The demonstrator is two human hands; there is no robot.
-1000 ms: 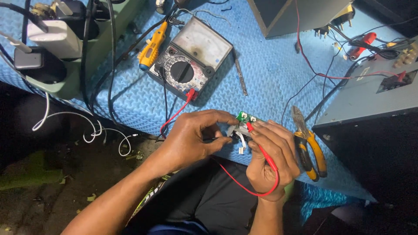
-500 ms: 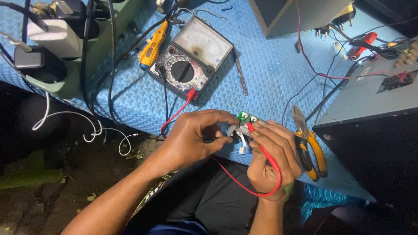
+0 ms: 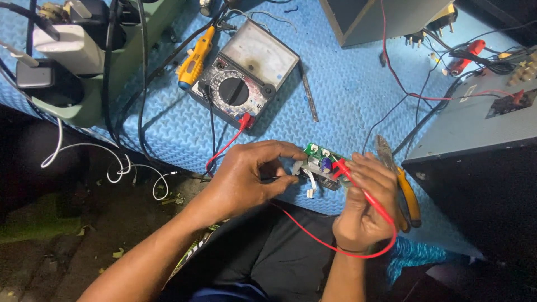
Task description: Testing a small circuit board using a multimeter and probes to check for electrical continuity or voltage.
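**Two hands test a small circuit board over a blue foam mat**

A blue foam mat (image 3: 347,100) with a bumpy texture covers the workbench, seen from above through a camera on the person's head. Below its near edge lies a dark floor with a loose white cable (image 3: 106,165).

At the near edge of the mat, the person holds a small green circuit board (image 3: 321,162) between both hands. The left hand (image 3: 246,179) is curled, with thumb and fingertips pinched on a thin dark probe whose tip meets the left end of the board. The right hand (image 3: 363,204) is closed around the right end of the board and also grips a red probe (image 3: 349,170), its tip resting on top of the board. A red wire (image 3: 335,249) loops from this probe down under the right wrist and across the person's dark clothing.

Further back on the mat sits a meter (image 3: 246,72) with a pale dial face and a round black knob; a red lead (image 3: 226,146) plugs into its near corner. Just left of the meter lies a yellow screwdriver (image 3: 194,59). Pliers with yellow handles (image 3: 403,187) lie just beside the right hand. A grey metal box (image 3: 475,128) stands on the right, and a pale green power strip (image 3: 84,84) with plugs in it lies at the far left.
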